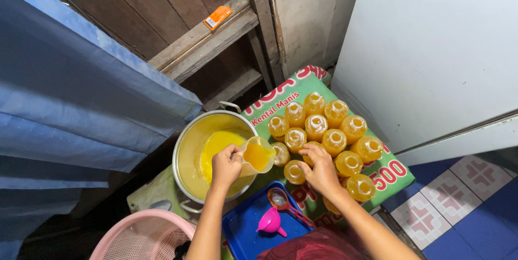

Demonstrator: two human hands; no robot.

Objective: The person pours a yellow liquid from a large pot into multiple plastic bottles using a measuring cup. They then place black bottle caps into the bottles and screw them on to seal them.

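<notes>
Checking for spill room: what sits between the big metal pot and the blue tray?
Head view: only bare green printed table cover separates the metal pot from the blue tray; the left hand's forearm crosses above it.

Clear jug [258, 156] of orange liquid, tilted beside small filled bottle [294, 172]

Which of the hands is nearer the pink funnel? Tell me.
Right. The right hand grips a bottle just above-right of the pink funnel; the left hand holds the jug farther up-left.

- Small flat orange packet [218, 17]: rectangular, lying tilted on a wooden wall ledge, upper centre.
- Printed green sheet [283, 101]: red-and-white lettering, red border, spread over the counter under the filled bottles [324, 136], reaching the right-hand corner.
- No screens seen.
</notes>
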